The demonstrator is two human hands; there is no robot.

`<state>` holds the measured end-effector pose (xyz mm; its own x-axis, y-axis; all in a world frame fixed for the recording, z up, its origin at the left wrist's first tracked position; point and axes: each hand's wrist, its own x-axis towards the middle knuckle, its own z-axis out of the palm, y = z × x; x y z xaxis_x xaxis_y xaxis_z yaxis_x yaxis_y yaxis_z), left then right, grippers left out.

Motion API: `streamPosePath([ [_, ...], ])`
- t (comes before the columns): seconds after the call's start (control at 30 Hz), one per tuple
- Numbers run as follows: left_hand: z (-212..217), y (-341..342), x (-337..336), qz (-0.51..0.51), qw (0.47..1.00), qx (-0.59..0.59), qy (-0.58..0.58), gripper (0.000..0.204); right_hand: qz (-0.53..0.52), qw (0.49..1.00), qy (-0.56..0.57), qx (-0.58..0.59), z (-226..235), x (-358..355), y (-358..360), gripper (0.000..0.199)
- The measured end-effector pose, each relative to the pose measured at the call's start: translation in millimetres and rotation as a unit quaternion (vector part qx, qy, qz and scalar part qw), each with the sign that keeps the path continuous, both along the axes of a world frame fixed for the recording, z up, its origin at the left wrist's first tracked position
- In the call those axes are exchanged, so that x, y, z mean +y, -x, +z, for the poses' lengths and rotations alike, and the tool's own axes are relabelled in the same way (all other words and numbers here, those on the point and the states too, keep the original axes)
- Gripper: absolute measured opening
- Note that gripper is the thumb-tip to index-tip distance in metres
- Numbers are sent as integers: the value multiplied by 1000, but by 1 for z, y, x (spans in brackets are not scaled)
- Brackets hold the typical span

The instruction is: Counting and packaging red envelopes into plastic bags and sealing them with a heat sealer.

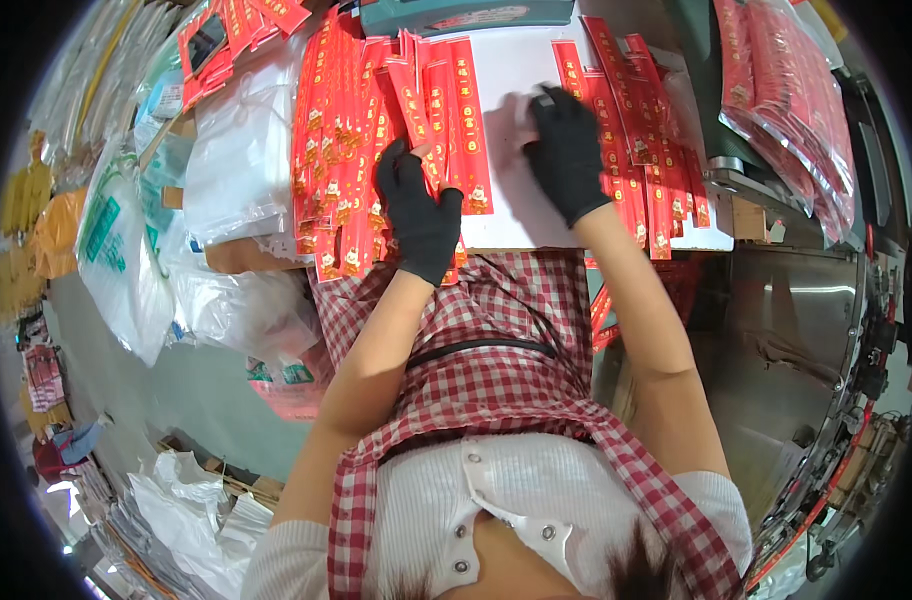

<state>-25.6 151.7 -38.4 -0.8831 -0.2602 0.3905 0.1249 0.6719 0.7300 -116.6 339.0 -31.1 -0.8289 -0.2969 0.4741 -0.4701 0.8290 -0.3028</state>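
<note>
Both hands wear black gloves with some fingertips bare. My left hand (418, 215) is closed around narrow red paper strips (437, 110), which fan out past its fingers; its palm side is hidden. These strips carry gold print and a small cartoon figure at the near end. Beside them, a thick overlapping row of red strips (328, 150) covers the left of the white tabletop (511, 225). My right hand (568, 155) hovers over the white surface, thumb and fingers apart, nothing visible between them. The fingertips are slightly blurred. Another pile of red strips (631, 120) lies just right of it.
A grey-green box or machine (466, 14) stands at the table's far edge. Clear-bagged red strips (788, 105) lie at the far right, above a metal cabinet (786, 310). Clear plastic bags (241, 150) crowd the left side. A dark phone-like object (206, 40) rests on red packets there.
</note>
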Motion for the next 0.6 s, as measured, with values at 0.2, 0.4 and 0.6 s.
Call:
streamPosePath([
  [0.2,-2,0,2,12,1000,11,-18,57,149,988,44,-14,-12,-59,-30,50],
  [0.4,-3,-2,-2,23,1000,5,18,55,166,985,-42,24,2,-44,-21,43],
  [0.6,-1,-2,-1,19,1000,15,-8,54,150,988,-26,-10,0,-32,-18,38],
])
